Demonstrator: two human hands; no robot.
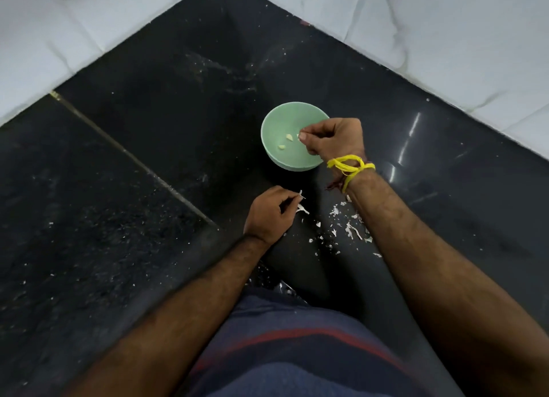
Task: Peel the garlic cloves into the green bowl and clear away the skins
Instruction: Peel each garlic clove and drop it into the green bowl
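Observation:
A green bowl (274, 147) stands on the black stone counter, with two peeled garlic cloves (288, 137) lying inside it. My right hand (335, 139), a yellow thread round its wrist, hovers over the bowl's right side with fingertips pinched together on a small pale piece, seemingly a clove. My left hand (271, 214) is nearer me, below the bowl, and pinches a thin white scrap of garlic skin (300, 193) between thumb and finger. More white skins (350, 228) lie scattered on the counter under my right forearm.
The black counter (148, 159) fills a corner, bounded by white marble-look wall tiles (445, 40) at the back left and right. A brass-coloured seam (133, 156) crosses the counter on the left. Fine white flecks dot the surface.

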